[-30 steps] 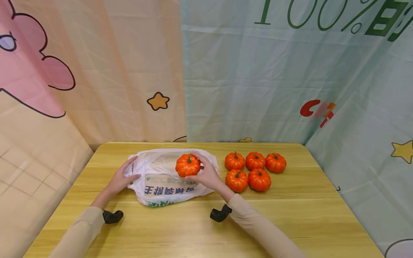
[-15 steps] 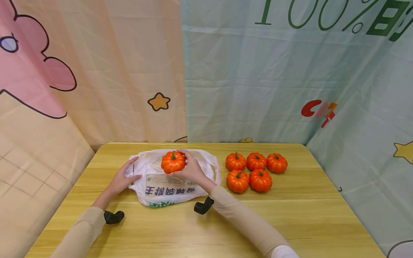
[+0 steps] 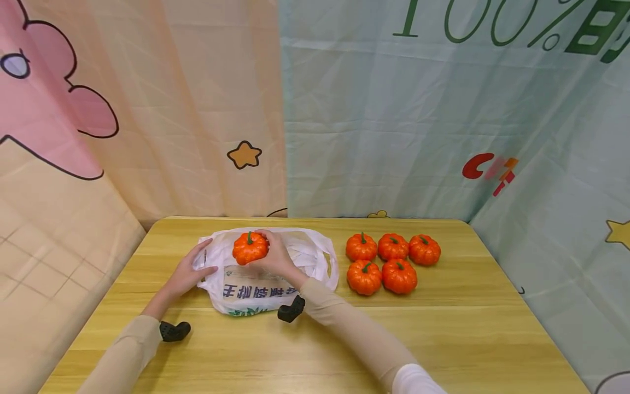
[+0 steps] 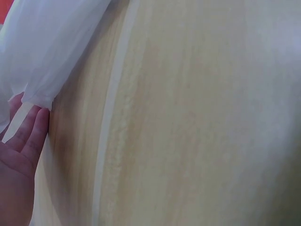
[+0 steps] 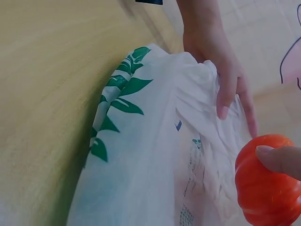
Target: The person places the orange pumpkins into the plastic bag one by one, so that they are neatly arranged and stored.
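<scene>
My right hand (image 3: 276,257) grips a small orange pumpkin (image 3: 249,249) with a green stem, above the white plastic bag (image 3: 320,251). In the right wrist view the thumb presses on the side of this pumpkin (image 5: 268,193). The bag lies on the table with dark print and green leaves facing me. My left hand (image 3: 185,272) rests at the bag's left end, thumb and fingers spread and fairly straight. In the left wrist view the fingertips of the left hand (image 4: 21,155) touch the plastic edge and partly go behind it.
Several more orange pumpkins (image 3: 364,277) stand in two rows right of the bag on the wooden table (image 3: 472,328). Behind the table's far edge hangs a printed curtain (image 3: 374,137). Each wrist wears a black camera (image 3: 174,331).
My right hand has carried the pumpkin leftward over the bag, from its middle toward its left part. The left hand and the other pumpkins have stayed in place.
</scene>
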